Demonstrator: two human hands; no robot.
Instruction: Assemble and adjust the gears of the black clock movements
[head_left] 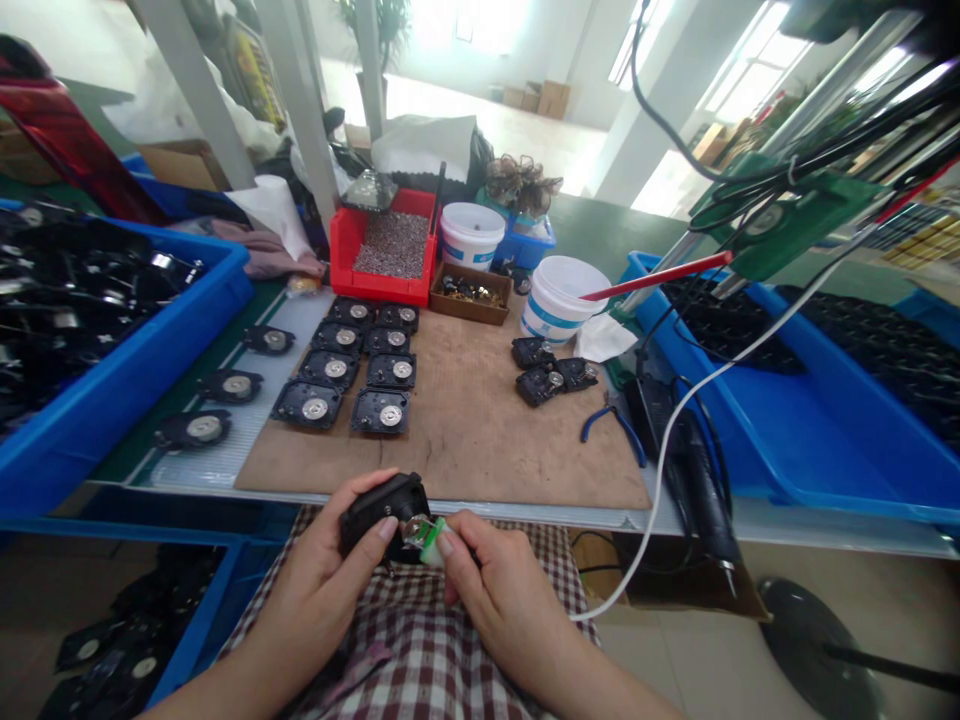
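- Brown-and-white checked cloth (420, 655) lies nearest, beneath both hands.
- Left hand (330, 565): grasping a black housing (373, 512) over the cloth, thumb flat across its near face, other fingers round its far left edge.
- Right hand (499, 575): thumb and fingers pinching a green-and-white piece (432, 545) (its back end is hidden in the grip), which meets the housing's right side beside the left thumb's tip.
- Beyond, similar black units (381, 410) stand in rows on a brown board (480, 450).
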